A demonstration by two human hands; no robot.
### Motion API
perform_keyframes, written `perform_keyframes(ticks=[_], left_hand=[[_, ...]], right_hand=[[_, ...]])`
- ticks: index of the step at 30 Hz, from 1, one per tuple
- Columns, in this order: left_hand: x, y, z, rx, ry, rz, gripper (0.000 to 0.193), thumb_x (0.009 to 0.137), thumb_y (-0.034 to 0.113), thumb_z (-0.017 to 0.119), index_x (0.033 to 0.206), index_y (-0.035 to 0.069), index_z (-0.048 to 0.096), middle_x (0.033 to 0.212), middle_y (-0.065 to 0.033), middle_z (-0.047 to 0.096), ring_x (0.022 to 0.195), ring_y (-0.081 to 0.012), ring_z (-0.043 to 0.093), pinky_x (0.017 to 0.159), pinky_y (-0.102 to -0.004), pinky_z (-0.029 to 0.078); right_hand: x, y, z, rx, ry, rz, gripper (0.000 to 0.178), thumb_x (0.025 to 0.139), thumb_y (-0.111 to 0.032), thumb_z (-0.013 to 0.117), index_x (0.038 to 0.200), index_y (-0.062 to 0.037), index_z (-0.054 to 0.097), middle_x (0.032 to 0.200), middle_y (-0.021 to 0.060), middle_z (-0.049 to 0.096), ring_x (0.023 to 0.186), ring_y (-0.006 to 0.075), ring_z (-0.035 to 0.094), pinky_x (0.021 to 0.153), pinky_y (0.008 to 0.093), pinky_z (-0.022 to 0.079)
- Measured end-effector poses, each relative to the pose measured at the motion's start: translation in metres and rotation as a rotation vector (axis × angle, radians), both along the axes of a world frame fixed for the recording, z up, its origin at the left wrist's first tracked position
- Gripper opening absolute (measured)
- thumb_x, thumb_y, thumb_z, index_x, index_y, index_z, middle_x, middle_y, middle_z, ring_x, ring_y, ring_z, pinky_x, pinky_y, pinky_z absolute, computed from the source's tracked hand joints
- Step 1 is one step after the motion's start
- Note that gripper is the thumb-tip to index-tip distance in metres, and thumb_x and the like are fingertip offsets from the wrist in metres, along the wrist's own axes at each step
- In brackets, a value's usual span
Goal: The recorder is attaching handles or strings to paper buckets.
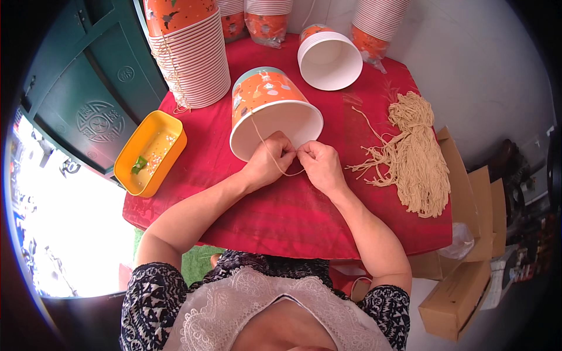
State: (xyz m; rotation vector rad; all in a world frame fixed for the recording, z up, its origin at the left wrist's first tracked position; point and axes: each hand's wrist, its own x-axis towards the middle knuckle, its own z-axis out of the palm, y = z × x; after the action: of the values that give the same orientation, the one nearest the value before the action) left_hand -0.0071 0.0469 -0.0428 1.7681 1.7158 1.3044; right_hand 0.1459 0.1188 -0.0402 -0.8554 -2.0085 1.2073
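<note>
An orange paper bucket [266, 88] with printed figures lies on its side mid-table, its white mouth facing me. Thin beige cord [256, 127] comes off its left side near the rim, passes over my left hand and sags in a loop below both hands. My left hand [271, 159] is closed at the bucket's lower rim, fingertips pinched together on the cord. Close beside it, my right hand [321, 164] pinches the cord as well, thumb against forefinger. The fingertips of both hands nearly meet, and they hide the cord's end.
To the right lies a bundle of beige cords [418, 158]. A yellow tub [178, 143] holding small bits stands at the left, near a tall stack of buckets [190, 64]. Another bucket [331, 61] lies behind. Cardboard boxes [456, 298] sit beyond the red-covered table [281, 225].
</note>
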Motion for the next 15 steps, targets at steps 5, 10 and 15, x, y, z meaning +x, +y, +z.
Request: perform_keyframes(ticks=[5, 10, 15], left_hand=[[-0.001, 0.001, 0.004, -0.036, 0.04, 0.021, 0.005, 0.082, 0.001, 0.065, 0.08, -0.004, 0.063, 0.085, -0.0121, 0.065, 0.078, -0.0215, 0.063, 0.069, -0.0333, 0.051], [-0.001, 0.002, 0.006, -0.077, 0.031, 0.061, 0.004, 0.081, 0.0, 0.063, 0.079, -0.004, 0.063, 0.081, -0.0127, 0.065, 0.077, -0.0214, 0.064, 0.068, -0.0333, 0.051], [0.0, 0.005, 0.003, -0.076, 0.061, 0.11, 0.005, 0.08, 0.0, 0.063, 0.076, -0.004, 0.062, 0.076, -0.0133, 0.065, 0.071, -0.0213, 0.064, 0.063, -0.0344, 0.05]], right_hand=[[0.007, 0.0, 0.006, -0.011, -0.005, -0.01, 0.015, 0.088, -0.01, 0.062, 0.091, 0.0036, 0.068, 0.073, 0.018, 0.068, 0.064, 0.0223, 0.067, 0.06, 0.0353, 0.05], [0.012, -0.005, 0.015, 0.096, -0.138, 0.005, 0.012, 0.088, -0.008, 0.061, 0.092, 0.001, 0.067, 0.075, 0.0185, 0.067, 0.066, 0.0283, 0.068, 0.061, 0.0378, 0.051], [0.012, -0.005, 0.005, 0.22, -0.133, 0.004, 0.016, 0.084, -0.006, 0.057, 0.096, -0.0016, 0.067, 0.08, 0.0191, 0.068, 0.074, 0.0356, 0.068, 0.066, 0.0448, 0.053]])
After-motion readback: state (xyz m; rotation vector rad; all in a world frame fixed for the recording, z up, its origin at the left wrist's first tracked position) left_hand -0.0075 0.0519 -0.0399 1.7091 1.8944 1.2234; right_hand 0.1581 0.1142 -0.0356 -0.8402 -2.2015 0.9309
